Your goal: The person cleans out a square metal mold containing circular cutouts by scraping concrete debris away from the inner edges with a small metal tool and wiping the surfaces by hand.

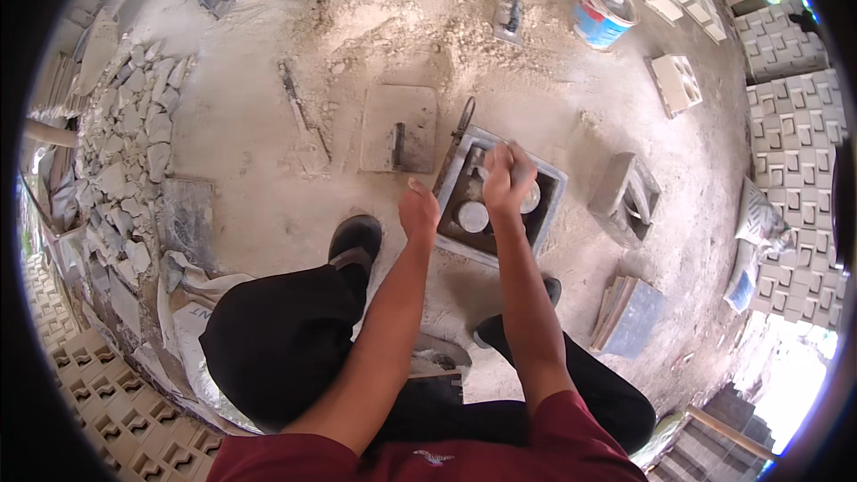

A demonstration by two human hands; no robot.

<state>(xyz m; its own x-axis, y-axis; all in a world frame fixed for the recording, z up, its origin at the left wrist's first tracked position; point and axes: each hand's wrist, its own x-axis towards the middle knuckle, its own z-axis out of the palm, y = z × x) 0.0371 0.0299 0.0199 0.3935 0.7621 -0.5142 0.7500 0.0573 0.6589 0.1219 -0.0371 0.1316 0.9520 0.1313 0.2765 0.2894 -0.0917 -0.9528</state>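
Note:
A square metal mould stands on the dusty ground before me, with round pale-topped plugs inside and a dark looped handle at its far left corner. My right hand is closed above the mould, over its inner plugs; whatever lies within the fingers is hidden. Beside the mould's left edge, my left hand is curled into a fist with its thumb up. I cannot make out anything in it. Left of the mould lies a flat square plate with a dark upright grip.
Beyond the mould spreads a heap of pale sand with a trowel. A blue bucket stands far right. Hollow blocks and stacked slabs sit to the right. Rubble and a long-handled tool lie left.

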